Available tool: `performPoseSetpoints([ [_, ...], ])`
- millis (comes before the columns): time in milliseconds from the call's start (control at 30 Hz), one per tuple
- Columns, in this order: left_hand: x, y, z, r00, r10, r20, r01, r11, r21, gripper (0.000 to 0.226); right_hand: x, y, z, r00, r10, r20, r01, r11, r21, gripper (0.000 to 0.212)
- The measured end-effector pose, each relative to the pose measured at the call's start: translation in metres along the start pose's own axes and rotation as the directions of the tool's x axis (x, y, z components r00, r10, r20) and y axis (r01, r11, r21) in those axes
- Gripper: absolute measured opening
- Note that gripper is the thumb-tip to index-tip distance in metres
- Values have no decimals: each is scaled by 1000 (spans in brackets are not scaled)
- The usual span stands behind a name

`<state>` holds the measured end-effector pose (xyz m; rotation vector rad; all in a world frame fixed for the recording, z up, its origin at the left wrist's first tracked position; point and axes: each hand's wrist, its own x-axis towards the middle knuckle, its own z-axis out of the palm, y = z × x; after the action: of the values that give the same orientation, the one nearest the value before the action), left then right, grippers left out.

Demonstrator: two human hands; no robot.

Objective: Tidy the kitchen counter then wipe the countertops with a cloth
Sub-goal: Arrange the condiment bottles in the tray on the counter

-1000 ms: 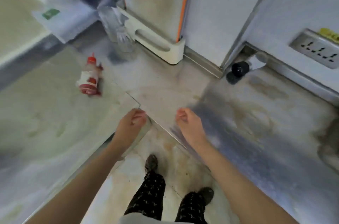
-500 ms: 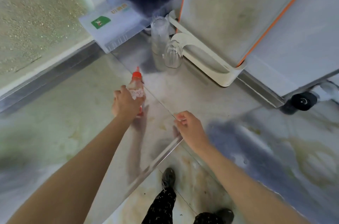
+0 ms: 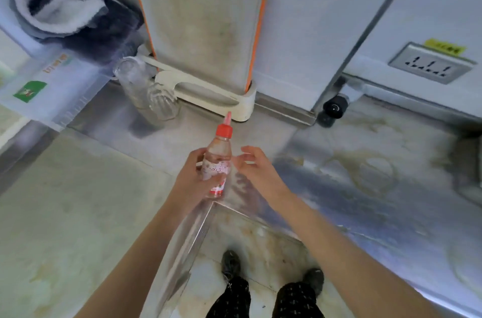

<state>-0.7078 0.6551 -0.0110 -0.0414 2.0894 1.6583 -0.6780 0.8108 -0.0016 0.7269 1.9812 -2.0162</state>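
Upper left, a blurred folded towel [image 3: 60,5]; two clear glasses [image 3: 146,93] stand on the counter [image 3: 78,200]. The left hand [image 3: 193,182] grips a red-capped squeeze bottle [image 3: 217,161], label illegible, above the counter's inner corner. The right hand [image 3: 257,169] is beside it, fingers loosely spread, apparently not touching.

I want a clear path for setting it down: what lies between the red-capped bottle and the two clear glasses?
Head view: only bare, stained counter lies between the bottle, gripped by the left hand, and the glasses.
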Motion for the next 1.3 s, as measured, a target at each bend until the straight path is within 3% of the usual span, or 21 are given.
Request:
performPoseSetpoints([
  [167,1,30,108,968,48,245,-70,994,82,56,-31,13,-88,991,17,-130,4,988,155,37],
  [333,1,43,217,878,89,471,-146,986,86,60,-59,43,-191,944,48,-326,45,962,271,35],
  [600,-5,49,369,809,120,576,-202,976,81,63,-93,76,-335,891,37,-453,70,974,216,43],
  [700,-5,57,420,752,165,639,-262,963,59,63,-105,79,-385,827,1,-562,109,981,162,42],
  [867,9,70,493,786,216,579,-365,919,152,56,-119,71,-487,578,-92,-811,216,975,43,38],
  [1067,22,72,530,820,207,533,-341,925,165,24,-98,79,-583,401,-160,-902,101,986,-130,55],
  [1300,45,55,502,912,157,380,-261,934,242,19,-79,114,-610,377,-169,-911,-73,975,-212,58],
])
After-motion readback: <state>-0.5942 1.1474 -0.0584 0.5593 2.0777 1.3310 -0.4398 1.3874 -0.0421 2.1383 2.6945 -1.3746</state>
